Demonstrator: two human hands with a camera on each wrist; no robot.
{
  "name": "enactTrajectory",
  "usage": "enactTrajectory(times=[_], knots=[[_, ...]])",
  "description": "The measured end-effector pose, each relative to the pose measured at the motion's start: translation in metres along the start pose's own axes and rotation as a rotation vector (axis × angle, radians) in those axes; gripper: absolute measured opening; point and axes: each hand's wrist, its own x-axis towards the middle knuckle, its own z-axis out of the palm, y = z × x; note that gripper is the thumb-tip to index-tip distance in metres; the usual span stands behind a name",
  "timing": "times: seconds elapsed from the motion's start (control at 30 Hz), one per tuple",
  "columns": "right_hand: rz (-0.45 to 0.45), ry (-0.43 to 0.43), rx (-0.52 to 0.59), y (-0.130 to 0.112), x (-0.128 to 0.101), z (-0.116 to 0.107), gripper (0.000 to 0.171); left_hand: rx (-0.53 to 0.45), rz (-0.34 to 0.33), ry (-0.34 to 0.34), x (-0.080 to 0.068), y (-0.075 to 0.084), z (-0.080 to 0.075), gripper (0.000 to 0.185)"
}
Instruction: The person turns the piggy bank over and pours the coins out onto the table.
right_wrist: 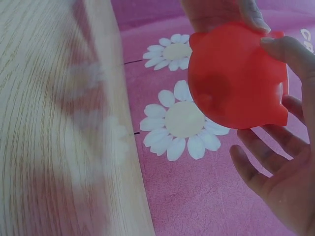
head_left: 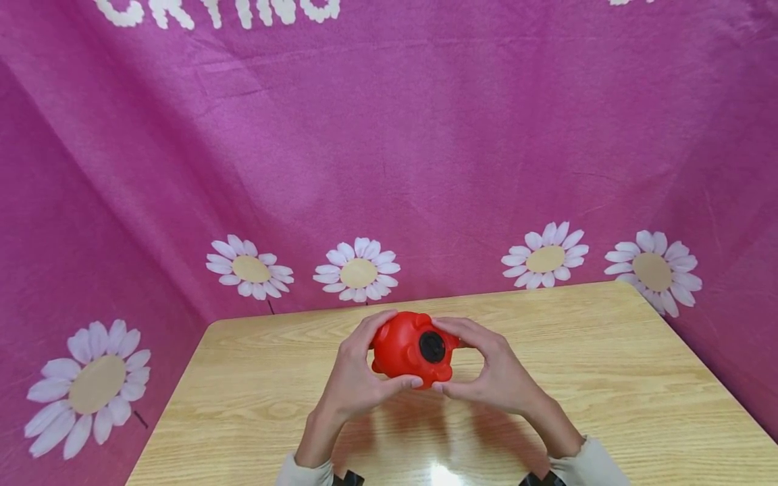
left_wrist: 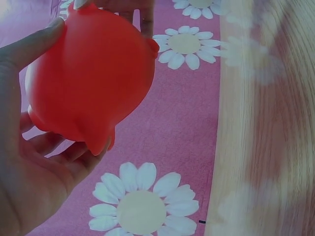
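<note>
A glossy red piggy bank [head_left: 396, 347], round with short stubby feet, is held up above the table between both hands. Its underside, with a round black plug [head_left: 432, 347], faces the head camera. On its left, my left hand [head_left: 357, 371] grips the body, thumb in front and fingers behind. My right hand [head_left: 495, 368] pinches the other end near the plug, its thumb and fingers on opposite sides. The left wrist view shows the smooth red side [left_wrist: 93, 73] with a pointed bump at its lower edge. Fingers of the right hand [right_wrist: 290, 182] curve under the bank.
A light wood-grain table [head_left: 255, 398] lies beneath the hands, its far edge against a magenta cloth [head_left: 389, 148] printed with white daisies. The cloth also rises on the left and right sides. Light reflects off the tabletop near the front.
</note>
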Motion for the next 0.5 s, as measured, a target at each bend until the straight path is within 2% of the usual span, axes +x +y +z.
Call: enactTrajectory(times=[0.33, 0.5], knots=[[-0.015, 0.007, 0.009, -0.0001, -0.0005, 0.0004, 0.084, 0.011, 0.015, -0.042, -0.0007, -0.0025, -0.0029, 0.093], [-0.013, -0.011, 0.023, 0.0009, -0.0003, 0.0006, 0.084, 0.006, 0.002, -0.031, -0.0009, -0.0008, -0.0032, 0.091]])
